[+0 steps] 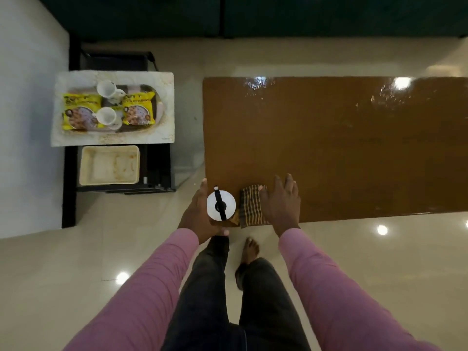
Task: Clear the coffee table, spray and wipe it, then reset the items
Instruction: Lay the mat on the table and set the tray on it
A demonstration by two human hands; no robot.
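The brown coffee table (342, 148) fills the right half of the head view, its top glossy and bare apart from a cloth. My left hand (196, 215) grips a white spray bottle (220, 205) with a black nozzle, held upright over the table's near left corner. My right hand (281, 201) lies flat, fingers spread, on a striped brown cloth (250, 207) pressed onto the table beside the bottle. At the far left a tray (158, 107) on a small marble-topped side table (167, 133) carries two yellow snack packets (81, 111) and two white cups (106, 116).
Below the side table's top, a cream plastic bin (109, 164) sits on a black frame. A dark sofa (253, 16) runs along the far edge. Glossy beige floor tiles (101, 249) surround the table; my legs and bare foot (250, 249) stand at its near edge.
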